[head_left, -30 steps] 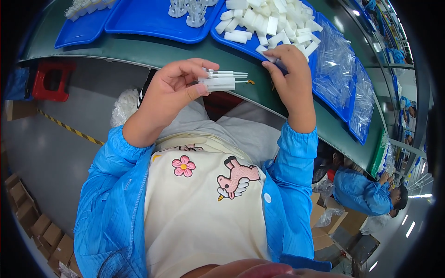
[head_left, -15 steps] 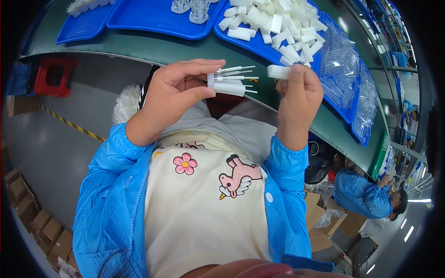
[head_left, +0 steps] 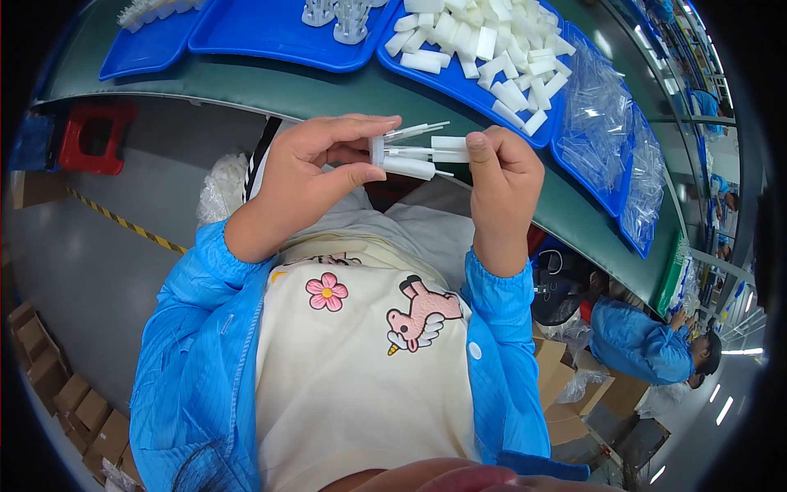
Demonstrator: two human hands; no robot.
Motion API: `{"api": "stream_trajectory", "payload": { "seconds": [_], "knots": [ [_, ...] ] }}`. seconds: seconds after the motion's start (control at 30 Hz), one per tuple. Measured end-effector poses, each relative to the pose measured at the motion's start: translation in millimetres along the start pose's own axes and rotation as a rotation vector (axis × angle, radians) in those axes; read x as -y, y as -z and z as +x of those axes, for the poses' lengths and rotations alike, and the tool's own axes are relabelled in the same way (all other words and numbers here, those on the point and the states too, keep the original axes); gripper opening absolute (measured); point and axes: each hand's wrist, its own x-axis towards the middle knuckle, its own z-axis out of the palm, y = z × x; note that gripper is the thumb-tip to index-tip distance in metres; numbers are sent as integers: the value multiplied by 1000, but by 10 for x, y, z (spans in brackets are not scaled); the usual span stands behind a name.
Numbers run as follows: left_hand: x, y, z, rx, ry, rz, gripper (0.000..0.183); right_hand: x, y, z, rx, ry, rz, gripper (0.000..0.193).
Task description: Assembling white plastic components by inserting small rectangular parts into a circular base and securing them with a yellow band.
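Note:
My left hand (head_left: 320, 168) grips a round, clear plastic holder (head_left: 377, 153) by its edge, fingers above and thumb below. Several thin white rods stick out of the holder to the right, and a white foam block (head_left: 409, 168) sits on the lower ones. My right hand (head_left: 506, 176) pinches another white foam block (head_left: 449, 148) between thumb and fingers. The left end of that block meets the tips of the middle rods; whether a rod has entered it I cannot tell.
A blue tray (head_left: 422, 67) heaped with white foam blocks (head_left: 488, 41) lies on the green table (head_left: 270, 88). Left of it, another blue tray (head_left: 246, 41) bears clear plastic holders (head_left: 351, 23). Clear thin tubes (head_left: 594, 123) fill trays at right. A co-worker (head_left: 639, 340) sits at far right.
My right hand has moved left and slightly down, bringing its foam block from apart to the rod tips. My left hand has barely shifted, the holder turning a little.

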Motion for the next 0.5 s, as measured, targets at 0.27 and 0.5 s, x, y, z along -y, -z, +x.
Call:
{"api": "stream_trajectory", "payload": {
  "seconds": [0.27, 0.5],
  "knots": [
    [9, -46, -6, -23, -39, 64, 46, 34, -88, -61, -11, -23, 62, 27],
    [-71, -64, -18, 10, -97, 270, 45, 6, -187, -90, 0, 64, -74, 23]
  ]
}}
